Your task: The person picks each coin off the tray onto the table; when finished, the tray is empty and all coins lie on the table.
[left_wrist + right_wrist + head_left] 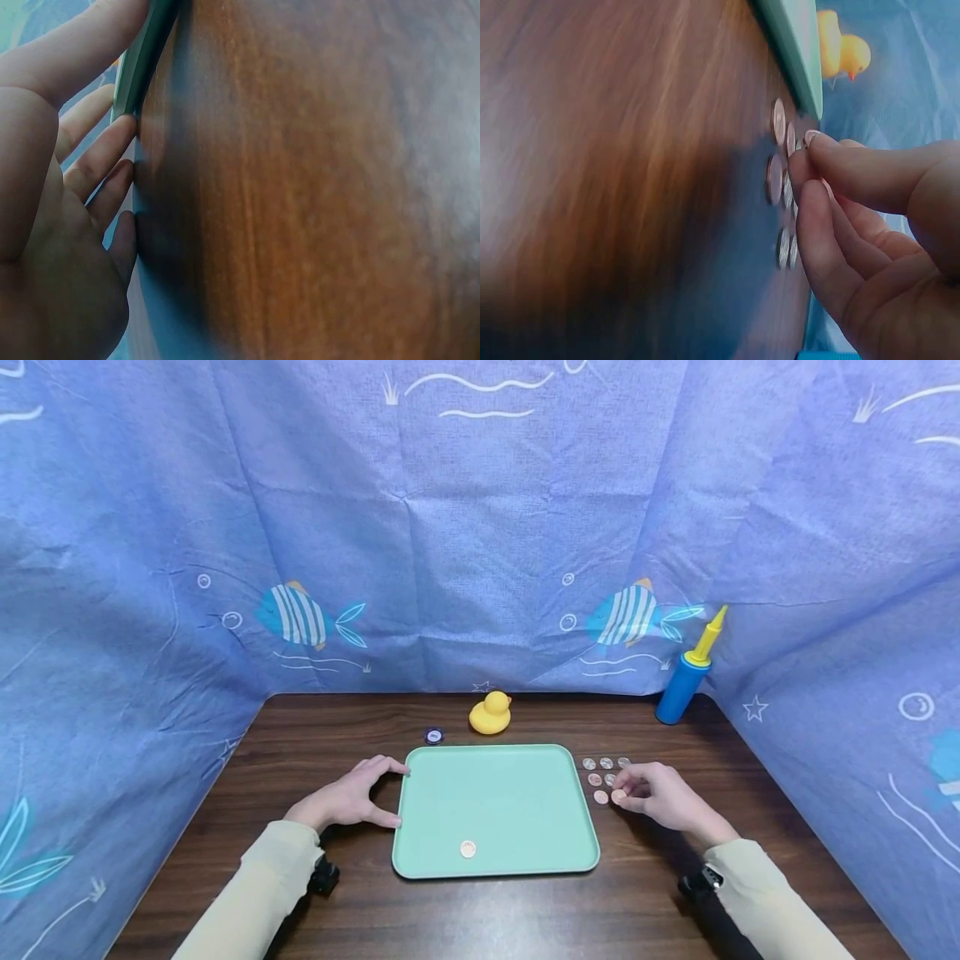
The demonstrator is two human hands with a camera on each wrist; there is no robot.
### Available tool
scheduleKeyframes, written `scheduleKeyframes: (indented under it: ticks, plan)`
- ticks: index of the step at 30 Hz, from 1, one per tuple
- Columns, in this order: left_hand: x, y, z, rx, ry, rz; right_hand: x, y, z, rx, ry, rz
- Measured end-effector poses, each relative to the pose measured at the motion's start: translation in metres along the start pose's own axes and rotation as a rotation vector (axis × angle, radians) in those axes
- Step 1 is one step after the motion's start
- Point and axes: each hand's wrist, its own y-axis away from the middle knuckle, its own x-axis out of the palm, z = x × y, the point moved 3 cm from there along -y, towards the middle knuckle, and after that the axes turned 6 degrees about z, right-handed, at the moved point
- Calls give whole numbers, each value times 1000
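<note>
A mint-green tray (495, 777) lies in the middle of the dark wooden table, with one coin (468, 849) near its front edge. My left hand (397, 793) rests against the tray's left edge (146, 52), and its fingertips (124, 135) touch the rim. Several coins (602, 772) lie in a cluster just right of the tray. My right hand (624, 792) reaches into that cluster. Its thumb and forefinger (817, 142) pinch a coin (618, 795) at the front of the cluster (776, 180), still on the table.
A yellow rubber duck (491, 713) sits behind the tray, and a small blue chip (434, 736) lies to the duck's left. A blue and yellow hand pump (686, 677) stands at the back right corner. Blue fish-print cloth walls in the table on three sides.
</note>
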Motion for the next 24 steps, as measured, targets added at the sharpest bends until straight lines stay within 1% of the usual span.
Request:
scheduleKeyframes:
  ticks: [6, 14, 20, 24]
  plan:
    - [0, 0, -1, -8, -3, -1, -2, 9, -10, 17, 14, -14]
    - [0, 1, -2, -9, -3, 3, -2, 16, -21, 72, 75, -30]
    - [-1, 0, -2, -11, 1, 2, -4, 14, -23, 66, 150, -62]
    - [-1, 0, -2, -11, 0, 7, -3, 13, -23, 57, 164, -69]
